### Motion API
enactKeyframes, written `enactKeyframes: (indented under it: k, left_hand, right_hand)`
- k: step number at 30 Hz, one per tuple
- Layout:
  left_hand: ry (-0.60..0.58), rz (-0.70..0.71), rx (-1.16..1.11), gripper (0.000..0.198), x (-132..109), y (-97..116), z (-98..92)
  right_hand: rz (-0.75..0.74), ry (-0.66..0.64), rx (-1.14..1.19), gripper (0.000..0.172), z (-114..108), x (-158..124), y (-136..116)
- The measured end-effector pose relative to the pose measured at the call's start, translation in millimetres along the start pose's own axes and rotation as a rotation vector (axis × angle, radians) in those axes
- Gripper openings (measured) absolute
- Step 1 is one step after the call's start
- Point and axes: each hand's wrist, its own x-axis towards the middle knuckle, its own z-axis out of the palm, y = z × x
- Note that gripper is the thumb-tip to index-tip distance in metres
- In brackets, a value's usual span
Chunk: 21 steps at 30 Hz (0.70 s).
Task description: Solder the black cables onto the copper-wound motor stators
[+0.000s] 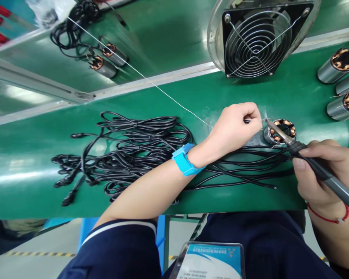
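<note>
Slanting forward-left, a soldering iron (315, 166) gripped by the right hand (339, 164) meets fine wire (263, 119) pinched in the left hand (232, 126), nearer the motor stator (272, 136) just rightward on the worktop (197, 97).

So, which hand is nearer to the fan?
Left. In the picture, the left hand is below the fan; the right hand, holding the soldering iron, is lower and farther right.

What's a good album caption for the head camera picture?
The right hand holds a soldering iron, its tip between the left hand and a copper-wound ring.
</note>
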Motion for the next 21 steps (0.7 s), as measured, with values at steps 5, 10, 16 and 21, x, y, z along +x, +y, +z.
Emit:
enactKeyframes:
  k: [5, 10, 16, 21]
  left_hand:
    - [-0.009, -0.017, -0.001, 0.016, 0.0, 1.5, -0.1]
    - [-0.009, -0.011, -0.008, 0.016, -0.4, 1.5, 0.0]
    - [-0.003, -0.016, 0.011, 0.015, -0.1, 1.2, -0.1]
    - [0.006, -0.004, 0.006, 0.015, 0.2, 0.9, 0.0]
  right_hand:
    - [-0.023, 0.012, 0.017, 0.026, -0.5, -0.5, 1.2]
    - [-0.031, 0.066, -0.089, 0.020, -1.3, 2.1, -0.4]
    - [-0.067, 0.012, -0.070, 0.023, -0.6, 5.4, -0.4]
    - [-0.058, 0.011, -0.072, 0.023, -0.8, 4.9, 0.1]
